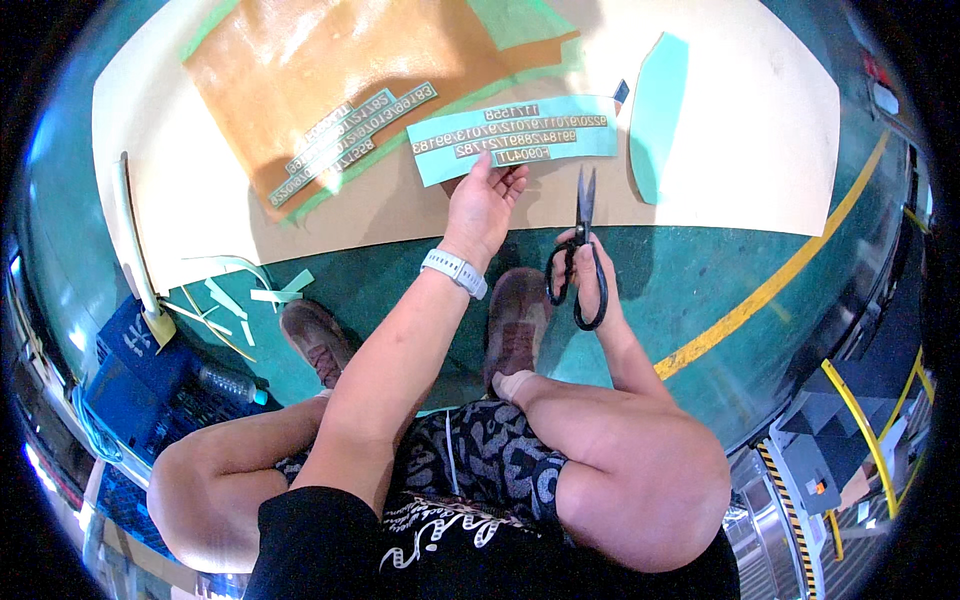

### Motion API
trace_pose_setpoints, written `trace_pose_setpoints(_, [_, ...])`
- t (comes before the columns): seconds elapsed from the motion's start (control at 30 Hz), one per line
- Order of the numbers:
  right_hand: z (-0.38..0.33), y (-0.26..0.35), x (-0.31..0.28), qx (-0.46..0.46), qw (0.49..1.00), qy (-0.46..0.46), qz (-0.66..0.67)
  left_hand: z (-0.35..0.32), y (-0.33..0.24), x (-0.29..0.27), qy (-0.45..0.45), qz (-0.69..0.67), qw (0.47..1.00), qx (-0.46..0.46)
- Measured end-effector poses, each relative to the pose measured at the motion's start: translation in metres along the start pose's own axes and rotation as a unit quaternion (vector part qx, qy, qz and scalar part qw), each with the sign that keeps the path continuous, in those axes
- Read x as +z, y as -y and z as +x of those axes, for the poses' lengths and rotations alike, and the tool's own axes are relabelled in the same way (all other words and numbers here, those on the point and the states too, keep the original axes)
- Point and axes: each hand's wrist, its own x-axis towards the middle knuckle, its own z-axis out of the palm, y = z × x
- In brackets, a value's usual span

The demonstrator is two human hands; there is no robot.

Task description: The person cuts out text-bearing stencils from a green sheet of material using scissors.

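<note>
Pale green rectangular sheet of sticker labels, tan strips, centre top, held at its lower edge by left hand. Second green label strip lies diagonally on brown sheet.

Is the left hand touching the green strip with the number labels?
Touching. The head view shows the left hand pinching the lower edge of the green strip.

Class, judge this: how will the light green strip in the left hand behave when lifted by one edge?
The strip looks thin and flat, so probably light and floppy. The left hand holds only its lower edge, so the ends may droop. The raised characters on it might stiffen it slightly.
</note>
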Motion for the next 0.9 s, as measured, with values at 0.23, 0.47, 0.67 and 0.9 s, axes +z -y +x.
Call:
trace_pose_setpoints(0.23, [0.044, 0.087, -0.006, -0.057, 0.889, 0.11, -0.441, 0.013, 0.015, 0.001, -0.076, -0.07, 0.995, 0.001])
trace_pose_setpoints(0.47, [0.092, 0.187, 0.085, -0.167, 0.761, 0.339, -0.528, 0.009, 0.009, -0.015, -0.079, 0.182, 0.978, 0.066])
trace_pose_setpoints(0.67, [0.083, 0.226, 0.19, -0.145, 0.688, 0.463, -0.539, -0.006, -0.003, -0.052, 0.086, 0.027, 0.996, -0.024])
trace_pose_setpoints(0.9, [0.063, 0.196, 0.274, -0.211, 0.573, 0.618, -0.496, -0.037, -0.082, -0.067, -0.153, 0.064, 0.96, 0.226])
